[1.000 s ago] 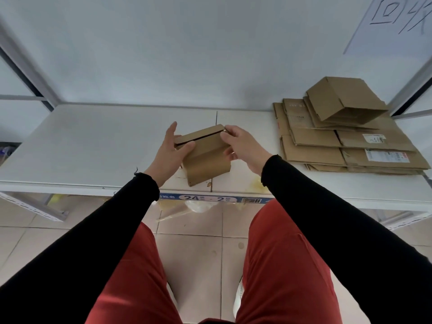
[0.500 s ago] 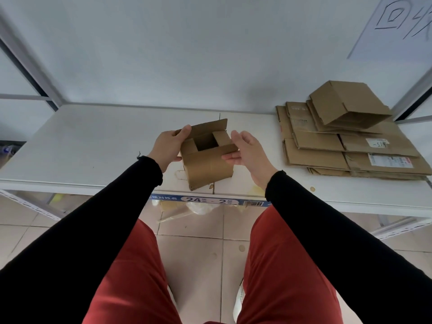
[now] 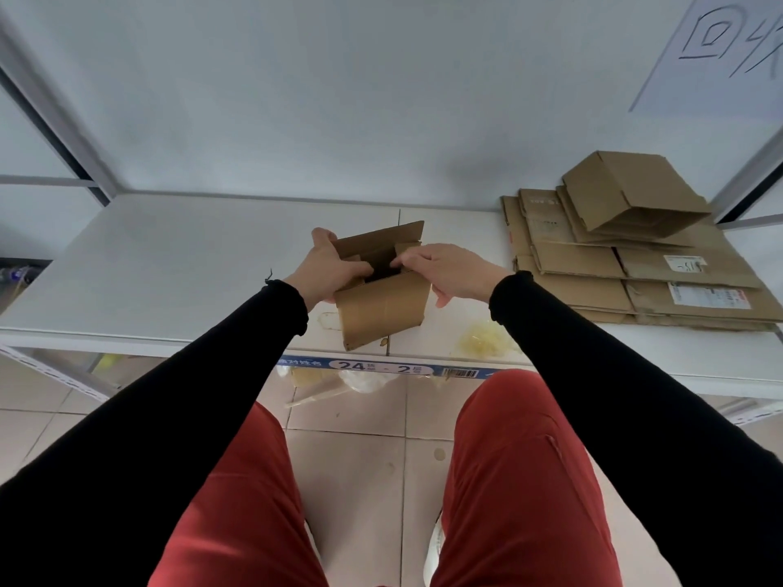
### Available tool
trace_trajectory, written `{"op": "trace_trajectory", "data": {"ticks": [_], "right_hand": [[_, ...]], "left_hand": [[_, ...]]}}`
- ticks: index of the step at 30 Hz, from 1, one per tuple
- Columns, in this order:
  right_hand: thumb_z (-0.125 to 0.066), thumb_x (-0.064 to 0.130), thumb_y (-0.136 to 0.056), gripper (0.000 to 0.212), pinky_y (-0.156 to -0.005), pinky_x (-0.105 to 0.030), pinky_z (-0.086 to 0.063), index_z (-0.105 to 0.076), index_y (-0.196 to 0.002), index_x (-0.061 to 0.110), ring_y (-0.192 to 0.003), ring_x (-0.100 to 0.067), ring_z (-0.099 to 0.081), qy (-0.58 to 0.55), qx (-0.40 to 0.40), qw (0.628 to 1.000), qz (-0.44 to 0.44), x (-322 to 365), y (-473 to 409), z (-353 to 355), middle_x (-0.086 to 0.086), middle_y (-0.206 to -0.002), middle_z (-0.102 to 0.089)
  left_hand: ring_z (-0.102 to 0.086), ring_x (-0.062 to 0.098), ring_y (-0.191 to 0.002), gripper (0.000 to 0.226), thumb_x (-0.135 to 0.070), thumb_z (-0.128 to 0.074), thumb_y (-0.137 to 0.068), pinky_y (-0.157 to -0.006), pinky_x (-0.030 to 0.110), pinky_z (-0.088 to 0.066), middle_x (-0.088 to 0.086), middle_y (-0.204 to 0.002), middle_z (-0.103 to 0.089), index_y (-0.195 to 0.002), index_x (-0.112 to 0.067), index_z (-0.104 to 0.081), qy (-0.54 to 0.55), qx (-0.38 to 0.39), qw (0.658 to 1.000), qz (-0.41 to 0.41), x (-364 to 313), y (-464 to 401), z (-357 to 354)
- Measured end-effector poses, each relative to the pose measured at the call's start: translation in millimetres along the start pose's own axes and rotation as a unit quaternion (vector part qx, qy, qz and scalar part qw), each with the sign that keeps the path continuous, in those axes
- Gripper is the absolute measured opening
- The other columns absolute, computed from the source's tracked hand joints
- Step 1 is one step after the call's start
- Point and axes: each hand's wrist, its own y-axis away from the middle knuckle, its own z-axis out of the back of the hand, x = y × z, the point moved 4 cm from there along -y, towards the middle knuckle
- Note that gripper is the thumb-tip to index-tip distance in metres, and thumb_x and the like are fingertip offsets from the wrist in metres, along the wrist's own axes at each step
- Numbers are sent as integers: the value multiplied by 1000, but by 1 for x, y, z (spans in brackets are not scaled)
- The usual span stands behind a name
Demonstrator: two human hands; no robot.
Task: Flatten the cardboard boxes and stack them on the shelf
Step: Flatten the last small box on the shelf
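Note:
A small brown cardboard box [image 3: 383, 309] is held just above the white shelf [image 3: 169, 264], its top flaps standing open. My left hand [image 3: 328, 269] grips the box's left side, fingers curled over the left flap. My right hand [image 3: 449, 271] pinches the right inner flap with its fingertips at the opening. On the shelf's right end lies a stack of flattened boxes [image 3: 635, 273], and on top of it rests a half-collapsed box [image 3: 631, 192].
A white wall stands behind the shelf, with metal uprights at both sides. A crumpled piece of clear tape [image 3: 483, 343] lies on the shelf near the front edge. A blue label strip [image 3: 381, 368] runs along the edge. Tiled floor and my red trousers are below.
The box's top was shut a second ago. Its flaps have been pulled open, and both hands have moved onto the inner flaps at the opening.

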Motion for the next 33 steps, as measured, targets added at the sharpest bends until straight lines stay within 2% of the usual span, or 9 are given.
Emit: {"op": "trace_trajectory", "data": {"ticks": [4,8,12,15,18,22,25,29,33], "right_hand": [[-35,38,-109,24,-73,-31,-57,-51,-120,25,-63,-13,-66,27,-63,997,45,-2,5,5,0,-92,-65],[-45,47,-104,22,-72,-33,-62,-43,-110,26,-67,-13,-72,-58,-152,987,12,-27,8,8,-1,-96,-65],[-40,50,-105,27,-72,-29,-60,-51,-103,25,-84,-17,-71,-142,-207,968,-10,-35,16,3,5,-99,-64],[-34,55,-106,45,-87,-33,-60,-64,-115,22,-100,-19,-69,-383,-198,900,-57,-33,13,-5,-2,-122,-63],[-31,63,-103,63,-101,-40,-54,-66,-126,16,-119,-27,-62,-548,-175,811,-105,-36,6,-20,-10,-135,-61],[-30,63,-103,76,-108,-45,-47,-56,-139,1,-126,-33,-53,-648,-116,726,-198,-43,2,-51,-20,-136,-56],[-31,62,-103,78,-114,-50,-41,-50,-141,-2,-130,-35,-53,-657,-89,710,-238,-47,0,-68,-23,-141,-54],[-34,63,-102,79,-106,-46,-49,-51,-137,-6,-129,-35,-57,-607,-39,753,-252,-58,2,-79,-22,-139,-56],[-41,55,-101,49,-83,-44,-56,-59,-96,10,-86,-26,-66,-283,-64,932,-216,-75,1,-70,-9,-96,-65]], "left_hand": [[-57,15,-98,37,-29,-52,-99,-67,28,-53,1,-110,-53,-131,-21,-36,34,44,998,6,-1,1,6],[-55,25,-99,22,-18,-37,-101,-79,33,-56,10,-101,-54,-102,-7,-56,30,88,995,-31,5,1,15],[-58,18,-115,42,-19,-33,-103,-91,29,-53,3,-126,-63,-132,-18,-62,49,87,992,-78,4,3,21],[-47,11,-125,47,-13,-33,-105,-106,24,-36,-4,-141,-54,-148,-20,-49,-34,17,984,-175,-7,3,32],[-46,14,-130,52,-12,-35,-105,-106,18,-28,0,-147,-50,-156,-19,-35,-172,22,949,-264,-9,8,33],[-30,20,-148,57,-15,-38,-105,-117,23,-17,4,-163,-31,-160,-20,-25,-312,97,901,-286,25,7,12],[1,15,-156,65,-15,-40,-104,-123,30,1,0,-169,-5,-161,-32,-15,-308,176,908,-221,58,7,-14],[15,13,-154,71,-18,-42,-102,-122,32,5,2,-168,13,-159,-43,-8,-296,200,921,-156,76,6,-33],[13,17,-155,79,-15,-47,-99,-123,34,5,8,-168,12,-161,-36,-3,-358,215,896,-150,92,-1,-40]]}}
